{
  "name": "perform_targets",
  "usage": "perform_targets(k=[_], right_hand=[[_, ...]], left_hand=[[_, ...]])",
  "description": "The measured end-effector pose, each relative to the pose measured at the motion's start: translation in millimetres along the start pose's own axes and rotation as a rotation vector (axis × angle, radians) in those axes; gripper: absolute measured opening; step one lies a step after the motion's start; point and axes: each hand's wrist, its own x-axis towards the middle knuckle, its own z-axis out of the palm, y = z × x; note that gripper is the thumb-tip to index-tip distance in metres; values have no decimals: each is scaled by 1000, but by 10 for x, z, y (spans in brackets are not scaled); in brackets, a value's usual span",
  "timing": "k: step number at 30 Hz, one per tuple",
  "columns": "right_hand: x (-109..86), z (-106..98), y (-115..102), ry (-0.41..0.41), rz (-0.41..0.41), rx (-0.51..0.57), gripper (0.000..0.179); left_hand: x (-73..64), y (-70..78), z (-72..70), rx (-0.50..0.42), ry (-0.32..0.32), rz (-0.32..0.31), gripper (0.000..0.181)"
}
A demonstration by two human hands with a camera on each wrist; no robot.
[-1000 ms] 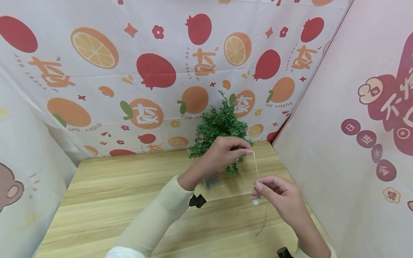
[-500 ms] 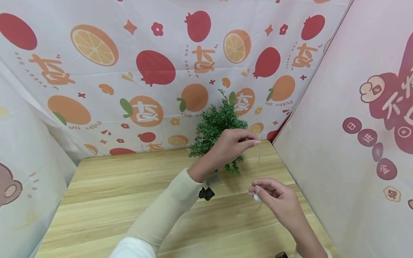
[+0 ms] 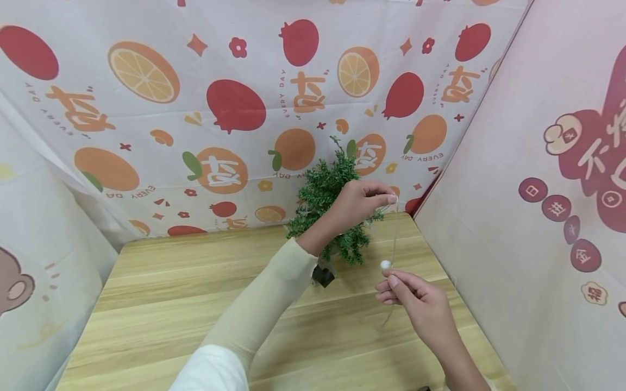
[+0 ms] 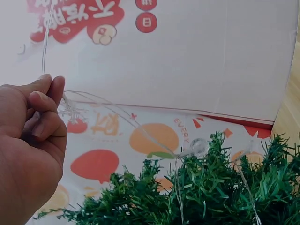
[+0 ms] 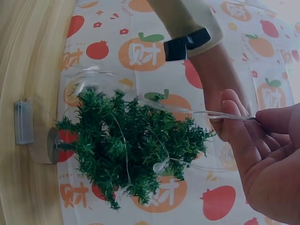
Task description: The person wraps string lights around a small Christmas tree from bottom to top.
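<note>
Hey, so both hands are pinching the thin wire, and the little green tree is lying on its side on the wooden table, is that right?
Not quite: the green tree isn't lying on its side. It stands upright on the wooden table, as the head view shows. The left hand and right hand do both pinch the thin wire.

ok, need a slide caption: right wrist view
Right hand pinches thin wires near a small green artificial tree on a wood-grain table.
</note>
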Motion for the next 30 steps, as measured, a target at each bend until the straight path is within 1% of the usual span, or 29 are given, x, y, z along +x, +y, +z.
perform_targets(k=[4,8,13,18,21,24,28,30], right_hand=[[7,24,-19,25,3,0,21],[19,52,-49,44,15,5,21],[35,83,-90,58,24,10,20],[53,107,-117,77,9,15,19],[71,121,-147,84,7,16,18],[95,129,-200,92,20,12,19],[129,125,-259,104,10,8,20],[143,120,-279,109,2,9,20]], left_hand=[[128,-48,-49,-7,-8,-20,18],[244,-82,-120,-21,-4,-62,20],[408,-104,-221,-58,37,-116,19],[582,-78,-287,-69,89,-104,17],[666,-55,-304,-32,106,-105,14],[734,-49,-309,31,111,-131,14],[786,-49,-321,107,95,-173,12],[800,-45,-328,137,81,-181,12]])
